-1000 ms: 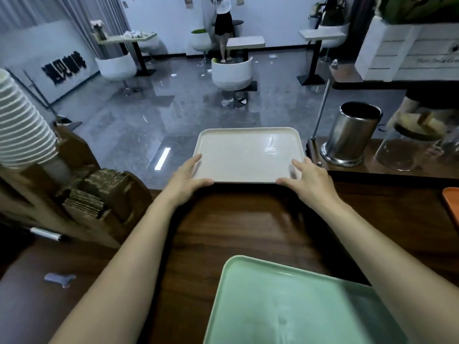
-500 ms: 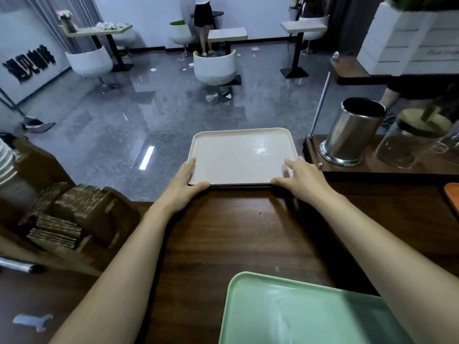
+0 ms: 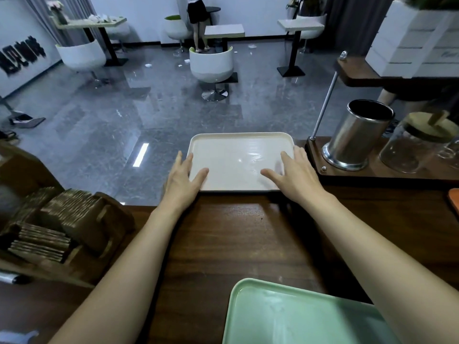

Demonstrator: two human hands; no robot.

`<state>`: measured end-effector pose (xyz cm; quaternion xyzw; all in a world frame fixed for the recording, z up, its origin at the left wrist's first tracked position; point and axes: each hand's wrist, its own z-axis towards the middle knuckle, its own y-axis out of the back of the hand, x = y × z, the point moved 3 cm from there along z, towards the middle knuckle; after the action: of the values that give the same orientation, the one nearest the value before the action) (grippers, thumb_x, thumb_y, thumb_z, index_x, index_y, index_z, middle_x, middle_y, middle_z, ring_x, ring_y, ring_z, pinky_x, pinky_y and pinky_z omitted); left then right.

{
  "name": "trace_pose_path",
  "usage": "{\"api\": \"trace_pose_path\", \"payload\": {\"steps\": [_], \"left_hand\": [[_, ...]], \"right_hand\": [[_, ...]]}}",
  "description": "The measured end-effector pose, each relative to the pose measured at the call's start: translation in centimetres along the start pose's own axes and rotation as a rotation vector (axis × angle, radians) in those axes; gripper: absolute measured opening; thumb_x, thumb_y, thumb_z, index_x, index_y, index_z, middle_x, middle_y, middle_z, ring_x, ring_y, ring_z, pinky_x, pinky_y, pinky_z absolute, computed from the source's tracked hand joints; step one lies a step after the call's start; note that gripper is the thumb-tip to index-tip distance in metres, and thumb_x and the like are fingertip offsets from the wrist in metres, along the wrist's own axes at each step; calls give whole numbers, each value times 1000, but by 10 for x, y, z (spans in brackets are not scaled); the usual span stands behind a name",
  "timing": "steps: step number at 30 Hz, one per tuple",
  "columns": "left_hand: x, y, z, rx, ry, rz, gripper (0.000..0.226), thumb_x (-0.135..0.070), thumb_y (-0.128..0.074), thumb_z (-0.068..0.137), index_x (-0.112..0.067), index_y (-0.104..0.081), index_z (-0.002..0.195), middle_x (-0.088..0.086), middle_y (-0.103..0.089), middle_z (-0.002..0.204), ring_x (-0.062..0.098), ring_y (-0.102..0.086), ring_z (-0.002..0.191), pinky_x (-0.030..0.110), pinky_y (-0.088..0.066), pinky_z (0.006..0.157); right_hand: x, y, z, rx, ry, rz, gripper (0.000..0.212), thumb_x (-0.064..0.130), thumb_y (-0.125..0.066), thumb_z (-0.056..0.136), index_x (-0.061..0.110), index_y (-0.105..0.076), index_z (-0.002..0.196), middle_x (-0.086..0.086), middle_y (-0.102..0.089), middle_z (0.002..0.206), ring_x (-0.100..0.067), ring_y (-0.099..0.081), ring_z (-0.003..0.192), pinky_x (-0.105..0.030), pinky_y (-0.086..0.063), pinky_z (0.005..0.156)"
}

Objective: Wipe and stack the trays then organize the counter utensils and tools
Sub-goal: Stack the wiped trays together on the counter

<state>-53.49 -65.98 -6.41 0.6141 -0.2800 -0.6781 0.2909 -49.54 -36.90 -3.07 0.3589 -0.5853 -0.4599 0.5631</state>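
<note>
A cream tray [image 3: 238,155] lies at the far edge of the dark wooden counter [image 3: 223,244], on top of a darker tray whose edge shows beneath it. My left hand [image 3: 182,181] rests at its near left corner, thumb lying on the tray surface and fingers along the left rim. My right hand [image 3: 295,173] lies flat with spread fingers on the tray's near right part. A mint green tray [image 3: 298,316] sits close to me at the bottom right.
A steel canister [image 3: 357,135] and a glass jar with a wooden lid [image 3: 417,142] stand on a raised wooden stand to the right. A wooden holder with brown cardboard sleeves [image 3: 62,219] occupies the left. An orange item [image 3: 454,202] lies at the right edge.
Both hands have loosened from gripping the cream tray's near corners and now lie flatter, fingers spread over its surface. The tray has settled at the counter's far edge.
</note>
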Motion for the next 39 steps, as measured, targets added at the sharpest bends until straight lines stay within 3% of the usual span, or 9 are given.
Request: {"api": "trace_pose_path", "payload": {"steps": [4,11,14,17,20,23,29,32,39], "left_hand": [[-19,-14,20,99,-83,227,69,-61,-47,100,-29,-32,159,1,-7,171,20,-2,158,47,-16,126],[-19,-19,18,192,-68,395,67,-67,-29,101,-34,-29,159,-2,-14,170,17,-4,157,45,-13,127],[-18,-22,20,188,-84,434,65,-66,-27,102,-35,-30,159,-1,-15,170,19,-5,157,51,-10,126],[-21,-20,16,144,-94,478,57,-61,-26,104,-36,-40,153,0,-19,169,24,2,158,59,4,124],[-35,-19,-6,-52,-241,524,54,-54,-30,103,-27,-55,143,7,-35,163,31,-7,157,62,-1,124],[-46,-23,-59,-134,-325,305,53,-52,-34,103,-23,-62,138,9,-45,156,32,-18,155,59,-14,124],[-63,-26,-196,219,-217,37,51,-58,-43,100,-44,-44,150,-15,-27,165,7,-6,156,35,-18,125],[-61,-27,-265,313,-279,197,63,-80,-27,92,-56,-33,150,-23,-11,166,4,7,155,37,-7,126],[-63,-33,-332,343,-186,414,68,-94,-23,79,-68,-29,143,-22,3,166,7,25,152,40,6,126]], "right_hand": [[13,-14,15,94,-12,-54,94,78,-32,91,17,-15,159,-15,8,167,-28,11,154,-49,-1,124],[6,-35,14,109,-5,-186,92,81,-9,89,21,-21,158,-22,-15,164,-30,-9,154,-49,0,124],[3,-37,16,99,-9,-179,86,79,-13,91,21,-33,152,-21,-25,161,-31,-16,152,-50,-3,124],[7,-27,9,20,100,-77,57,63,-33,99,23,-53,135,-12,-47,146,-31,-30,145,-52,-9,120],[4,-16,-19,-91,225,48,51,45,-47,103,22,-48,148,-9,-38,159,-32,-19,152,-49,-6,122],[-9,-5,-70,-81,265,159,56,48,-52,100,26,-45,151,-8,-28,163,-28,-16,154,-42,-8,123],[-49,32,-191,126,175,133,74,76,-26,87,47,-20,154,15,-3,160,-8,2,153,-39,3,126],[-75,42,-250,215,143,76,71,78,-25,88,53,-8,152,16,6,161,-5,10,151,-34,11,123],[-110,44,-345,279,204,-1,78,86,-2,78,56,8,149,14,23,162,-6,28,148,-35,18,121]]}}
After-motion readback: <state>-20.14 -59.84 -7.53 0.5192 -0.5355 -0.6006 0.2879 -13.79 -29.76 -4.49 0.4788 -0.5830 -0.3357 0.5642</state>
